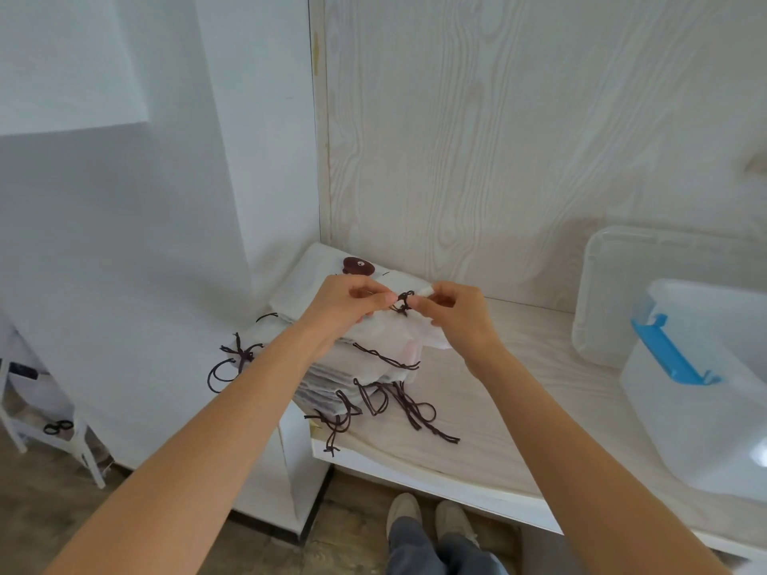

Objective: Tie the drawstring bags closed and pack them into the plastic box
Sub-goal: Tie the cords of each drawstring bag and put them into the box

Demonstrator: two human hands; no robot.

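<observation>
1. Dark brown cord [404, 301], thin and twisted, is looped into a small knot between the two hands, above a stack of bags.
2. The left hand [346, 302] pinches one side of the cord between thumb and fingertips, closed tight on it.
3. The right hand [454, 311] pinches the other side of the cord, with the gathered mouth of a white cloth bag [398, 329] bunched under its fingers.
4. That bag is soft and creased, and hangs over the stack of flat white bags [332, 383], whose loose brown drawstrings trail off its front and left edges.
5. A brown bear print [359, 266] shows on a bag at the back of the stack.
6. The stack sits at the left end of a pale wood-grain shelf [498, 441].
7. The clear plastic box [705, 392], with rounded corners and a blue latch [670, 352], stands at the right end, well apart from the stack; its clear lid [602, 292] leans behind it.
</observation>
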